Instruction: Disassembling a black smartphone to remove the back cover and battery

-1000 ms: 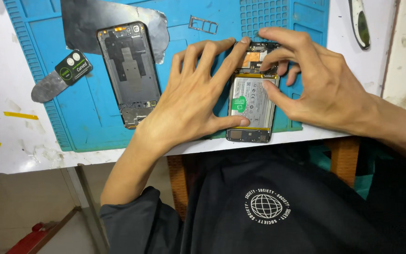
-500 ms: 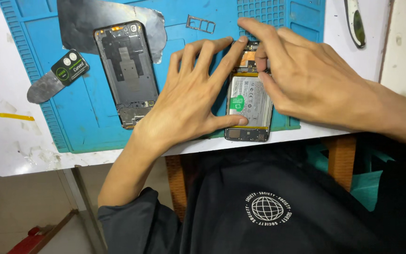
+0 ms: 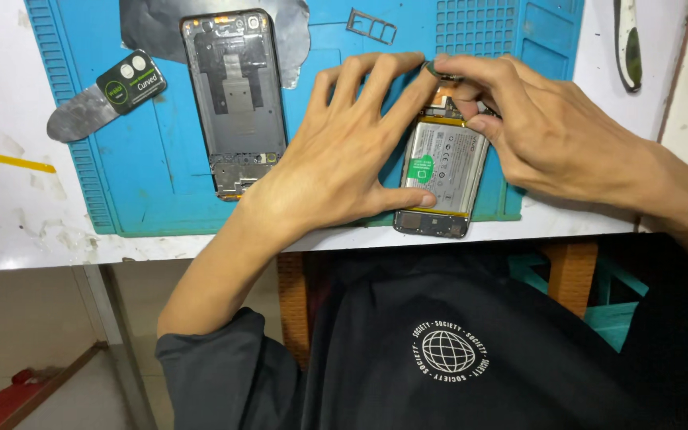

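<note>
An opened phone (image 3: 442,175) with its silver battery and a green sticker showing lies at the near edge of a blue work mat (image 3: 133,191). My left hand (image 3: 344,151) lies spread flat over the phone's left side, thumb on the battery, fingers reaching its top end. My right hand (image 3: 543,127) comes in from the right and pinches a small dark part (image 3: 433,70) between its fingertips just above the phone's top. What exactly the part is cannot be made out.
A grey phone frame (image 3: 235,99) lies on the mat to the left, over a dark metal sheet (image 3: 288,36). A thin metal pry tool with a black label (image 3: 105,94) rests at the mat's left edge. A SIM tray (image 3: 372,25) and a green-handled tool (image 3: 627,44) lie farther back.
My right hand's fingertips have lifted off the phone's upper end and now pinch a small part above it. My left hand stays pressed on the phone.
</note>
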